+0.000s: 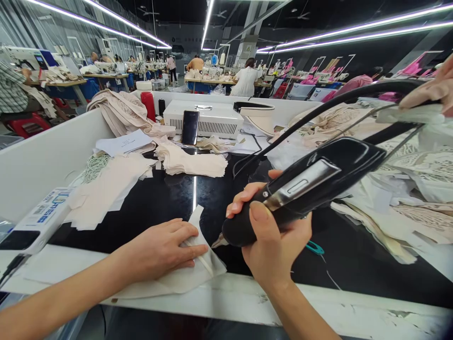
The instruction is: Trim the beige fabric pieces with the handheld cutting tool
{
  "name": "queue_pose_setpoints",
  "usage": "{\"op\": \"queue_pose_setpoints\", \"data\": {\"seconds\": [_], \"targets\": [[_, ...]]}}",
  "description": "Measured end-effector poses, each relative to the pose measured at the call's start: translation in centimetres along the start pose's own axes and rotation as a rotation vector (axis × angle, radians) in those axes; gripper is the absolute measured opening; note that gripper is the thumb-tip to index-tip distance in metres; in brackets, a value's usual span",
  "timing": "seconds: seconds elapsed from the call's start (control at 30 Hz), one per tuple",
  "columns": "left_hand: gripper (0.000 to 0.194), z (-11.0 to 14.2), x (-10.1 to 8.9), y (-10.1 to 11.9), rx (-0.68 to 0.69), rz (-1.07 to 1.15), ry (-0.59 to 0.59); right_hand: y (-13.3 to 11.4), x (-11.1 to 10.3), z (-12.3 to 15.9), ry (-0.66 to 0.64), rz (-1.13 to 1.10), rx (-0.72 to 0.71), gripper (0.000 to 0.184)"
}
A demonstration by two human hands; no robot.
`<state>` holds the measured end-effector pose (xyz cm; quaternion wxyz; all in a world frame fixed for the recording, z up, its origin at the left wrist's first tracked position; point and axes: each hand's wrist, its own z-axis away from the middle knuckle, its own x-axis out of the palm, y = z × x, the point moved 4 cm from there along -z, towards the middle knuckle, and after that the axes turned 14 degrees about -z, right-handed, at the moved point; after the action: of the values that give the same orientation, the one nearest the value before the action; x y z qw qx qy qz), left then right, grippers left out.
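Two hands work at the near edge of the glossy black bench [170, 198]: the left hand [161, 248] lies flat, fingers spread, pinning a pale cream fabric piece [201, 267]. The right hand [271, 236] grips a black handheld cutting tool [300, 189], its metal tip just beside the fabric's right edge. Good practice is keeping the cloth taut and the left fingertips clear of the tip.

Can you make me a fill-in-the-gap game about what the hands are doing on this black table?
1. The left hand lies flat on a pale piece of ____ near the table's front edge.
2. The right hand grips a glossy black handheld tool whose metal tip points toward the ____ hand.
3. A dark smartphone leans upright against a white ____ box at the back.

Missing words: fabric; left; metal
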<state>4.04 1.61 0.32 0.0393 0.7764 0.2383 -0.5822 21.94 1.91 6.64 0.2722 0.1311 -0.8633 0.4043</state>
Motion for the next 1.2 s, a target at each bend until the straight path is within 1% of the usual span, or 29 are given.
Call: {"op": "queue_pose_setpoints", "data": {"seconds": [0.17,0.37,0.5,0.63,0.77,0.93,1.07,1.2], "targets": [[0.029,0.0,0.1,0.0,-0.013,0.016,-0.010,0.5,0.3,-0.2,-0.006,0.020,0.004,0.031],[0.028,-0.2,0.0,0.0,-0.018,0.038,0.035,0.9,0.4,-0.1,-0.029,0.037,-0.003,0.028],[0.029,-0.1,-0.2,0.0,-0.024,0.059,0.024,1.0,0.6,-0.4,-0.022,0.045,-0.007,0.024],[0.028,0.0,-0.2,-0.1,-0.038,0.060,0.017,1.4,0.8,-0.5,-0.007,0.023,-0.025,0.026],[0.029,0.1,0.1,-0.1,-0.043,0.046,0.000,1.9,1.0,-0.6,0.005,0.049,-0.024,0.028],[0.027,0.2,0.0,-0.2,-0.022,0.021,0.013,2.0,1.1,-0.6,0.000,0.073,-0.021,0.026],[0.025,0.0,-0.4,-1.0,0.005,0.045,0.033,1.9,1.2,-0.6,0.011,0.081,-0.033,0.029],[0.026,-0.8,-0.8,-2.3,0.001,0.093,0.054,1.8,1.4,-0.7,0.018,0.100,-0.035,0.031]]}}
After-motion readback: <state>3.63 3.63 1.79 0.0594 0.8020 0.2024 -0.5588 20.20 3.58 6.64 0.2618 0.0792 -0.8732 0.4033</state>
